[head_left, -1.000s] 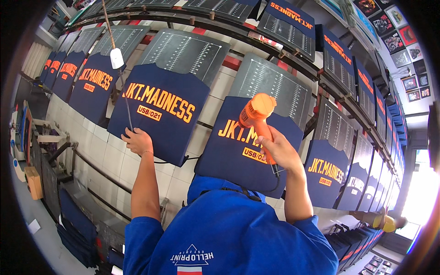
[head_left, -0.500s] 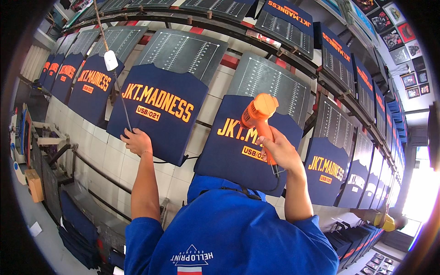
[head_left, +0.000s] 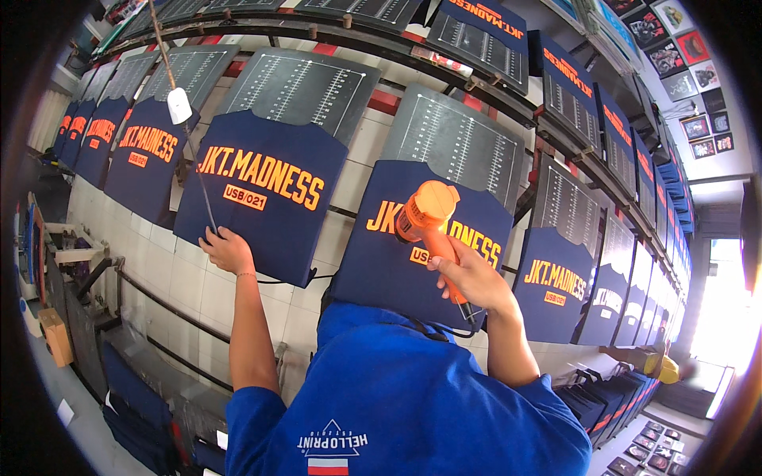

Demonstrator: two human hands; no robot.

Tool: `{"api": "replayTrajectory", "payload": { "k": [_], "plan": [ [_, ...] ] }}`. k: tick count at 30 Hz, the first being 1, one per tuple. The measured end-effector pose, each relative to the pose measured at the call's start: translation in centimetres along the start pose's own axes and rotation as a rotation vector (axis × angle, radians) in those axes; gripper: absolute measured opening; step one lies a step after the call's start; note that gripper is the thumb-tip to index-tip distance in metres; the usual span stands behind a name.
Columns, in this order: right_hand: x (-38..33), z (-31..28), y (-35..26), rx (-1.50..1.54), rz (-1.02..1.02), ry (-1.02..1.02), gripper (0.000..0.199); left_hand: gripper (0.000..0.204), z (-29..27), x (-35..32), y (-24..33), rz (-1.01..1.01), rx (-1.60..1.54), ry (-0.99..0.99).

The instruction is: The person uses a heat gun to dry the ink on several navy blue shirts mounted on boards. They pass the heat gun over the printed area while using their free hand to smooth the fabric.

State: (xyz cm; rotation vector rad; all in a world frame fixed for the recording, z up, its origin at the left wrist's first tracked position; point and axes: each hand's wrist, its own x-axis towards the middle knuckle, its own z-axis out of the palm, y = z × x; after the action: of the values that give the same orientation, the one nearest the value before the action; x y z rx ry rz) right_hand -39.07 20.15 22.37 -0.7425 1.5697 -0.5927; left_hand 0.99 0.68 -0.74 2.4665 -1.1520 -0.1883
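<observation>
While the right hand (head_left: 475, 276) clasps an orange heat gun (head_left: 432, 213), the left hand (head_left: 230, 252) pinches a cable (head_left: 203, 184). Navy T-shirts (head_left: 278, 226) lie near.

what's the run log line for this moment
left hand: at hanging cord, by navy shirt | right hand: gripping orange dryer over neighbouring navy shirt

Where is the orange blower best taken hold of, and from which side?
Probably by the slim handle of the orange blower, coming from the wearer's right. The handle slants down and rightward from the bulkier head, putting its length within the right hand's wrap; gripping above the lower end should keep the palm off the cord.
</observation>
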Motion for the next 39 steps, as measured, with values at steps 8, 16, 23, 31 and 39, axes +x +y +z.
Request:
{"api": "replayTrajectory", "payload": {
  "k": [8, 16, 23, 31, 39],
  "plan": [
    [-1.0, -1.8, 1.4, 0.001, -0.052, 0.041, 0.047, 0.053, -0.1, 0.8, -2.7, 0.08, -0.063, -0.105],
    [-1.3, -3.1, 2.0, 0.042, -0.038, 0.083, 0.049, 0.052, -1.9, -2.0, -3.8, 0.264, 0.039, -0.201],
    [-1.4, -3.2, 2.7, 0.118, -0.045, 0.071, 0.045, 0.055, -1.4, -2.3, -4.0, 0.301, 0.079, -0.175],
    [1.0, -3.4, 2.4, 0.196, -0.175, 0.207, 0.044, 0.058, -2.0, -1.6, -2.5, 0.339, 0.04, -0.225],
    [-0.9, -2.2, 2.4, 0.161, -0.06, 0.114, 0.038, 0.06, -2.6, 0.9, -1.3, 0.383, -0.086, -0.065]
  ]
}}
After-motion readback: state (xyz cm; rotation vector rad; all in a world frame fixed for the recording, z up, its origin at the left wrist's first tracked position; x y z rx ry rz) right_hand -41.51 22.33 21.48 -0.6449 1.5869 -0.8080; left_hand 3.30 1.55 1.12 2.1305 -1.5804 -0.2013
